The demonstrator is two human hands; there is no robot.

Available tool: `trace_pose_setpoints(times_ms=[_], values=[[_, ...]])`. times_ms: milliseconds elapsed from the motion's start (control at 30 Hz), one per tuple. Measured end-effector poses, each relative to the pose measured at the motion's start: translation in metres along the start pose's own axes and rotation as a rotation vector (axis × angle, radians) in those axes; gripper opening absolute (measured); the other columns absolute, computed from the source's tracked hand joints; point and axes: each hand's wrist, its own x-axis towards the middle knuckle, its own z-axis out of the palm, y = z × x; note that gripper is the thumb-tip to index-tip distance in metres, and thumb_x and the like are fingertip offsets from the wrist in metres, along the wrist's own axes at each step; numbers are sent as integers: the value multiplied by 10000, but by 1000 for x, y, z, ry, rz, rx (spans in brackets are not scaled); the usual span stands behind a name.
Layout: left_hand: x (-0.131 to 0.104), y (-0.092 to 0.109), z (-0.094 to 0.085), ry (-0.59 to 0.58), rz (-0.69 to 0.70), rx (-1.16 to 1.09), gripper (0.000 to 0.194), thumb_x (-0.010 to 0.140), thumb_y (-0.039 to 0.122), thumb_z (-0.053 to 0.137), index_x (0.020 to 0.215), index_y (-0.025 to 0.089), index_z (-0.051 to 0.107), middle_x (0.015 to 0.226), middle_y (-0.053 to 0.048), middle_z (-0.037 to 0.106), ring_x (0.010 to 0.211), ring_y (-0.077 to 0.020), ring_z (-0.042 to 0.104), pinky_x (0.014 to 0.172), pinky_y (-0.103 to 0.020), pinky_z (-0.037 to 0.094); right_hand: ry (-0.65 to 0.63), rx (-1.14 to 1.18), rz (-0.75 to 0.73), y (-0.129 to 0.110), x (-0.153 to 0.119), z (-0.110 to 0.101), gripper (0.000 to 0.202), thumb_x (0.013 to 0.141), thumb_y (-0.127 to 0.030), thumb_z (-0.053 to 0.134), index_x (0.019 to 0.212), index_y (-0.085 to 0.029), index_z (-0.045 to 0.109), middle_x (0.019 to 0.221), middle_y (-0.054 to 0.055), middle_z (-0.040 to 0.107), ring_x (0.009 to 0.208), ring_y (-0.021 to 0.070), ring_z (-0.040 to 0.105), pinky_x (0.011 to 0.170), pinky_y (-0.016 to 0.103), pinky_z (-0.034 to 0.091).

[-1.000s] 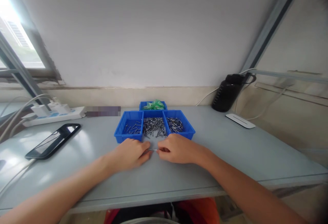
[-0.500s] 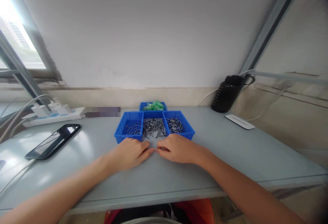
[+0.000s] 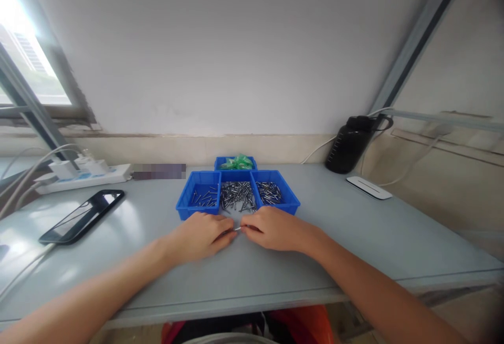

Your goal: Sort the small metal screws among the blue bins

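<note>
Low over the desk, my left hand (image 3: 202,233) and my right hand (image 3: 275,227) face each other with fingertips pinched. Between them shows a thin silvery metal pin (image 3: 238,228), its ends hidden in the fingers of both hands. Just beyond my left hand stands a blue bin (image 3: 181,208) with some loose metal pins (image 3: 205,196). A second blue bin (image 3: 292,208), behind my right hand, holds a denser pile of pins (image 3: 269,193). More pins (image 3: 238,194) lie heaped between the two bins. Their exact kind is too small to tell.
At the back, another blue bin (image 3: 218,163) holds green plastic packets (image 3: 239,162). A black bottle (image 3: 348,144) and a white flat device (image 3: 369,187) are on the right. A phone (image 3: 82,217) and a plugged-in power strip (image 3: 84,178) lie left on the grey desk (image 3: 220,286).
My left fingers have shifted slightly, and more of the pin now shows between the two hands. The bins and other objects stay where they were.
</note>
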Motion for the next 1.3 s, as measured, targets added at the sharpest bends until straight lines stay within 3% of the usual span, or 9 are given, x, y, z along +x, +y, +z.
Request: trace_pose_setpoints(times_ms=[533,800,1300], values=[[1,2,0,37,32,-8,250,918,295,347,914,199,577,815,-9,598,717,-134,578,607,-237,406,-6,8,-5,0,2,3,237,869,-231,391,740,-169,579,615,-10,547,571,103,476,533,211,252],[0,1,-2,79,34,-16,258,923,301,348,940,202,586,858,-19,574,787,-137,568,689,-241,430,-18,-1,-21,1,3,4,238,868,-229,395,754,-166,594,686,20,622,624,126,538,554,213,293],[-1,1,-1,124,149,-98,281,932,290,340,980,196,600,933,-43,588,869,-137,565,767,-249,434,-31,-20,-15,1,4,5,209,840,-220,422,755,-173,607,670,20,621,605,131,529,534,224,288]])
